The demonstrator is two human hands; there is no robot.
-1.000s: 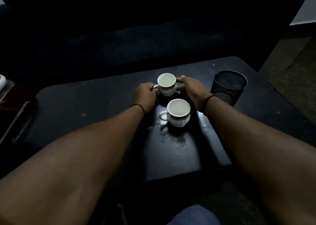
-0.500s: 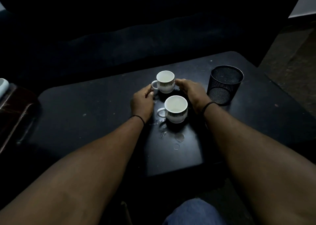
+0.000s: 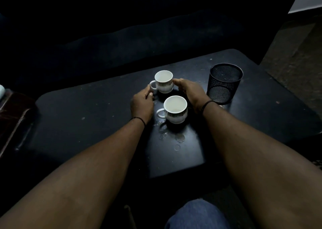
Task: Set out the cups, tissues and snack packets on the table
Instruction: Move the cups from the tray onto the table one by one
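Observation:
Two white cups with a patterned band stand on the black table (image 3: 87,117). The far cup (image 3: 163,81) has its handle to the left. The near cup (image 3: 176,109) stands just in front of it, between my wrists. My left hand (image 3: 142,105) lies on the table with loosely bent fingers, its fingertips just touching the far cup's handle and gripping nothing. My right hand (image 3: 190,91) has its fingertips pressed against the far cup's right side. No tissues or snack packets are in view.
A black mesh basket (image 3: 224,82) stands close to the right of my right hand. Water drops (image 3: 174,138) lie on the table in front of the near cup. A dark sofa (image 3: 139,40) runs behind the table. A brown object (image 3: 14,117) sits at the left edge.
My left hand has slid back from around the far cup's handle toward me. My right hand stays against the cup's side. Both cups stand where they were.

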